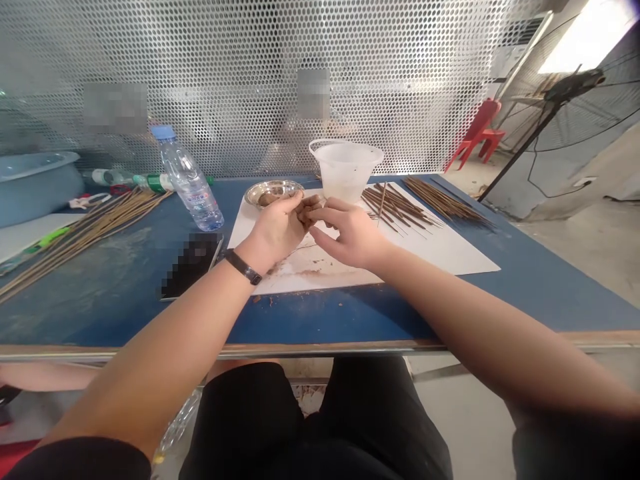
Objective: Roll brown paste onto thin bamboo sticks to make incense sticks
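Above a white sheet point(440, 257) my two hands meet. My left hand point(280, 230), palm turned up and fingers curled, holds a lump of brown dough-like paste point(306, 212); its fingers are stained brown. My right hand point(347, 233) comes from the right with bent fingers, its fingertips and thumb closing on the paste. Exactly how the fingertips grip is partly hidden. Just behind my left hand sits a shiny metal bowl point(263, 191) with brown material inside. Thin sticks coated in brown point(400, 207) lie to the right of my right hand. Brown crumbs dot the sheet.
Behind the hands stands a translucent white bucket point(347, 170). More brown sticks point(445, 203) lie at the right. On the left are a water bottle point(193, 183), a dark phone-like device point(193, 263), long bare sticks point(95, 227) and a blue basin point(37, 190). A perforated metal screen point(240, 80) rises behind the table.
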Tool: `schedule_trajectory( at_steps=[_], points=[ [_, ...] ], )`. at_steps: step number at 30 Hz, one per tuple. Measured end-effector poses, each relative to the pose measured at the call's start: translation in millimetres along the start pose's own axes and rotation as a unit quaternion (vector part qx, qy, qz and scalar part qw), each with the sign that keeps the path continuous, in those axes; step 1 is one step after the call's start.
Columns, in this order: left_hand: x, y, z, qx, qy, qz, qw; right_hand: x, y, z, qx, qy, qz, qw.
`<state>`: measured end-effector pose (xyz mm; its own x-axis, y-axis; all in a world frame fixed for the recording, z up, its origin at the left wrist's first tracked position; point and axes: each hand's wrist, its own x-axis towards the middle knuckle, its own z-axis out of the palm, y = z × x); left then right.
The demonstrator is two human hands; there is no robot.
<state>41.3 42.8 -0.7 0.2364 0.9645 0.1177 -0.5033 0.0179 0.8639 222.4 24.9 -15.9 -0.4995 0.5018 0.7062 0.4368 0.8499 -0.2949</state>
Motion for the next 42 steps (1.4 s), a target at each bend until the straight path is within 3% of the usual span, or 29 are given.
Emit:
schedule_trajectory(
  at_steps=[8, 16, 21, 26, 30, 36, 42],
  points=[
    [-9.2, 1.3, 7.9, -0.003, -0.012, 0.017, 1.0, 0.7, -7.3, 2.8, -0.035, -0.044, 0.049, 0.997],
    [0.1, 2.7, -0.3, -0.007, 0.027, 0.046, 0.999, 0.1, -11.5, -2.9, -0.058, -0.048, 0.023, 0.997],
    [-2.0, 8.3, -2.0, 0.033, 0.009, 0.074, 0.997, -1.7, -14.4, -1.4, -0.054, -0.05, 0.015, 0.997],
    [-5.7, 6.3, 1.3, 0.032, 0.004, 0.058, 0.998, -2.8, -12.4, 3.6, -0.051, -0.071, 0.067, 0.994],
    [-0.6, 4.1, -1.9, 0.029, 0.015, 0.045, 0.998, -1.7, -13.9, 3.2, -0.052, -0.097, 0.069, 0.991],
    [1.5, 3.6, -4.4, 0.035, 0.013, 0.053, 0.998, -0.1, -14.6, -0.4, -0.056, -0.04, 0.061, 0.996],
    [-3.5, 3.0, -2.1, 0.031, -0.024, 0.015, 0.999, 1.1, -10.6, -0.1, 0.037, -0.062, 0.106, 0.992]
  ],
)
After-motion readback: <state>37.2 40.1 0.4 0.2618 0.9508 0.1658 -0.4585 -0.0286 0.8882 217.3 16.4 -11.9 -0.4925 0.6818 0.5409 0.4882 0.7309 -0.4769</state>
